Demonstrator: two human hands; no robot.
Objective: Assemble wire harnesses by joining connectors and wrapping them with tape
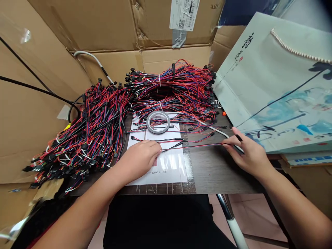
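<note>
A thin red-and-black cable (202, 145) is stretched nearly level between my two hands, just above the table. My left hand (142, 157) is closed around its left end over a printed sheet (172, 169); the fingertips are partly hidden. Thumb and fingers of my right hand (245, 152) pinch the other end at the right. Just beyond the held cable, another red-and-black cable (167, 140) with a black connector lies across the sheet. A grey ring, which looks like a roll of tape (158, 131), lies flat on the far part of the sheet.
Bundled red, blue and black cables (178, 83) are stacked at the back, and a loose heap (101, 121) lies at the left. A pale paper bag (280, 86) stands at the right. Cardboard (103, 27) walls the back and left. A white cable (215, 128) crosses the dark table (215, 173).
</note>
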